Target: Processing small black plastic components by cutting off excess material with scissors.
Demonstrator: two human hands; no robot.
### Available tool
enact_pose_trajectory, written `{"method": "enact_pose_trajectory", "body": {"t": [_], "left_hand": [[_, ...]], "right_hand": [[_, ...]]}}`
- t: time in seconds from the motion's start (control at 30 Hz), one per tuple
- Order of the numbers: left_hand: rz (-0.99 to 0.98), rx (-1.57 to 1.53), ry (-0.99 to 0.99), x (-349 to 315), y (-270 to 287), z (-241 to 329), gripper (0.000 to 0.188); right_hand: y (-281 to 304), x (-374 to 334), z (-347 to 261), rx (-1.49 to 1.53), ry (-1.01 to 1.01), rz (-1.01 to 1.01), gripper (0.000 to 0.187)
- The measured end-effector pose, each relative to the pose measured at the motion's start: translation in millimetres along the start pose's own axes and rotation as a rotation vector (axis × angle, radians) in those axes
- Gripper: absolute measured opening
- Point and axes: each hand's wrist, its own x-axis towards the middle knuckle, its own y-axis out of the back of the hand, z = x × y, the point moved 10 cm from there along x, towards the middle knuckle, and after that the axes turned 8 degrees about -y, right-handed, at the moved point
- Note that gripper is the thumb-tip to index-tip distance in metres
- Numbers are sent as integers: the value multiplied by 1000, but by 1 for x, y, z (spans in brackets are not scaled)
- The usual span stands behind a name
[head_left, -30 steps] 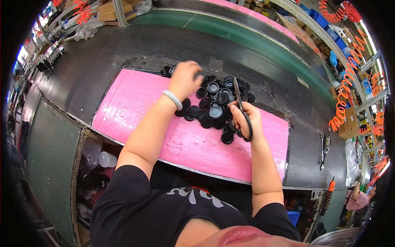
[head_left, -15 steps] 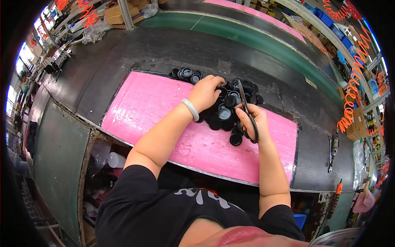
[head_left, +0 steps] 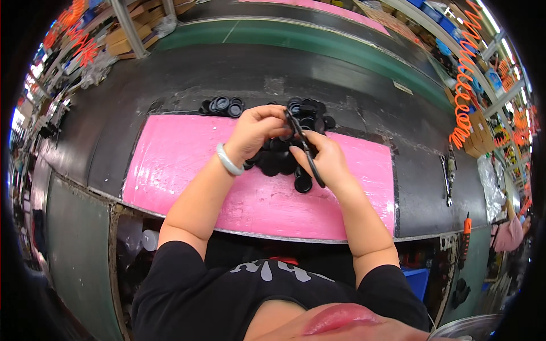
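A pile of round black caps (head_left: 274, 163) lies on the far part of a pink mat, reaching onto the dark bench. My right hand (head_left: 325, 156) grips a pair of black-handled scissors (head_left: 304, 142), its fingers around the handles and the blades directed away from me. Above the pile, my left hand (head_left: 259, 129) has thumb and fingers pinched together beside the scissor blades. What it pinches is too small and partly hidden to make out. A few more caps (head_left: 220, 105) sit at the mat's far edge, left of my left hand.
The pink mat (head_left: 176, 165) covers the near bench. A wrench (head_left: 446, 181) and another slim tool lie on the dark surface at right. Beyond runs a green strip (head_left: 318, 48). An orange coiled air hose (head_left: 463, 102) hangs at right, near a cardboard box (head_left: 480, 135).
My left hand has come up off the pile, and the scissors in my right hand are now close against its fingers. The whole view has shifted slightly.
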Motion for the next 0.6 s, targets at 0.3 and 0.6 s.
{"method": "enact_pose_trajectory", "body": {"t": [0.3,0.6], "left_hand": [[64,65,-17,-2,-7,10,28],[85,160,-179,-1,1,36,29]], "right_hand": [[14,0,-4,-178,84,63,43],[11,-1,-7,-151,83,-32,51]]}}
